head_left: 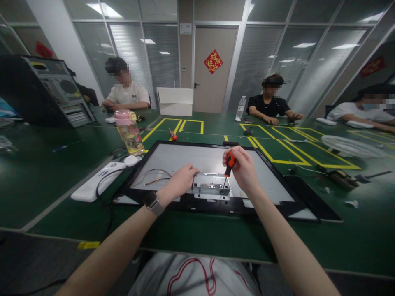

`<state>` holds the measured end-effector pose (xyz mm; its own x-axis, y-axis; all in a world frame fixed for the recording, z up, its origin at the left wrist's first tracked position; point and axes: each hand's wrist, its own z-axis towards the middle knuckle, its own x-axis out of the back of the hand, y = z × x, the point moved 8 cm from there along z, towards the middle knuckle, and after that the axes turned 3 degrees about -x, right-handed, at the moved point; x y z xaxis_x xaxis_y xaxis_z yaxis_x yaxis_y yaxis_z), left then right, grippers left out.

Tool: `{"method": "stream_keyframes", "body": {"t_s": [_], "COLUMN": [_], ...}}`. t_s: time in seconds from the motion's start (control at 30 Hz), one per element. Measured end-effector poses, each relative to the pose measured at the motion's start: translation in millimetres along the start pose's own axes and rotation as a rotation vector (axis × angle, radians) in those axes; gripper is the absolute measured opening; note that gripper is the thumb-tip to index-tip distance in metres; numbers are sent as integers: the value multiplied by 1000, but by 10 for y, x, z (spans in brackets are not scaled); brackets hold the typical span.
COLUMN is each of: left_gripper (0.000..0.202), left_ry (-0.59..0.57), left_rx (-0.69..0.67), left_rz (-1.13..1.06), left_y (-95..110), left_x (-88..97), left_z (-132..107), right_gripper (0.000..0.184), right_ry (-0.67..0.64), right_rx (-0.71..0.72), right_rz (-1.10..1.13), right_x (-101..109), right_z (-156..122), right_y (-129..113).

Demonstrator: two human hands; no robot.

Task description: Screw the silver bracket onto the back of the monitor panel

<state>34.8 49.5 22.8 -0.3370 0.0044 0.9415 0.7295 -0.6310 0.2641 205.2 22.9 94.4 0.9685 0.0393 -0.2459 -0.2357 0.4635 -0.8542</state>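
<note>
We faced a door (202, 94) across the green table (216, 238). Near its front edge, our right fingers (242, 156) gripped a near-upright screwdriver (230, 162); our left fingers (191, 169) bent against a metal bracket (210, 181), grip unclear.

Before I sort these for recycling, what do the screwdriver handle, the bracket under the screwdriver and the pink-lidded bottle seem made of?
Screwdriver handle: probably plastic or rubber, with moulded-looking red and black sections.
Bracket: likely bare metal; grey sheen, bright highlights.
Pink-lidded bottle: glossy plastic or glass, unclear which; its body is see-through.
</note>
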Motion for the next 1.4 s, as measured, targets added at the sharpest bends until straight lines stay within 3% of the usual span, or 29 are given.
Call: {"method": "stream_keyframes", "body": {"t_s": [0.1,0.27,0.4,0.63,0.97,1.17,1.4], "left_gripper": [38,38,39,39,38,38,38], "left_ry": [6,2,7,18,13,16,7], "left_rx": [0,0,-8,-11,-1,-5,-9], "left_rz": [-5,-9,-16,-3,8,-6,-3], "left_y": [-2,-11,-21,-20,4,11,9], "left_x": [-1,-17,-27,-19,1,16,-3], "left_z": [-4,6,16,8,-1,-3,7], "right_gripper": [22,27,20,22,12,19,19], "right_ry": [44,103,94,4,100,55,7], "right_rx": [109,138,204,118,214,144,177], "right_rz": [-173,-181,-256,-185,-299,-289,-238], "right_x": [59,46,-21,-86,-91,-110,-102], "right_z": [2,-66,-116,-102,-160,-152,-120], "right_y": [-53,-58,-128,-34,-164,-118,-129]}}
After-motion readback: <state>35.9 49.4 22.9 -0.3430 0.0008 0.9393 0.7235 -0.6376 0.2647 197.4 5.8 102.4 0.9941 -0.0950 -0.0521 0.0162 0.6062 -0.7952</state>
